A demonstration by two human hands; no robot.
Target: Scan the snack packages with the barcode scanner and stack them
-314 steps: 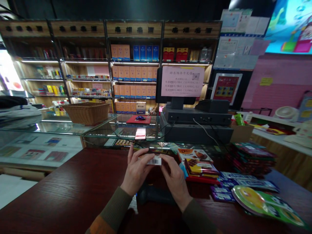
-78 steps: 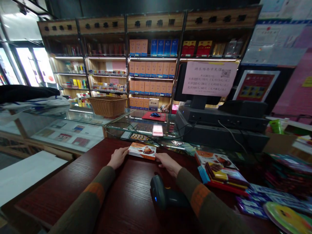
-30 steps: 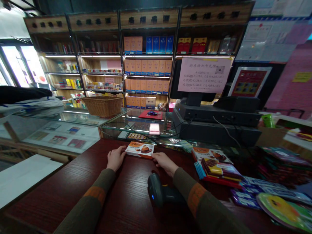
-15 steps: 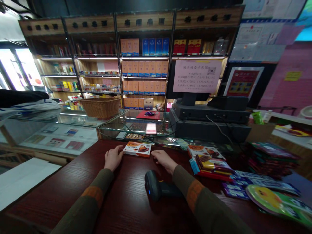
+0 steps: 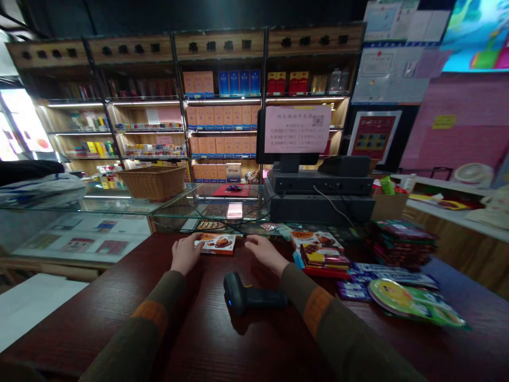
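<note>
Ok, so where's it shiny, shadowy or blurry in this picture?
In the head view, the brown table has a pale sheen and the black scanner casts a dark shadow; also in that head view, the panes at far left glare white, and small writing on the pink sign looks smeared.

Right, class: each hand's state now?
Left hand: open, at the flat white-and-orange cardboard box; contact unclear.
Right hand: loosely open, apparently empty.
</note>
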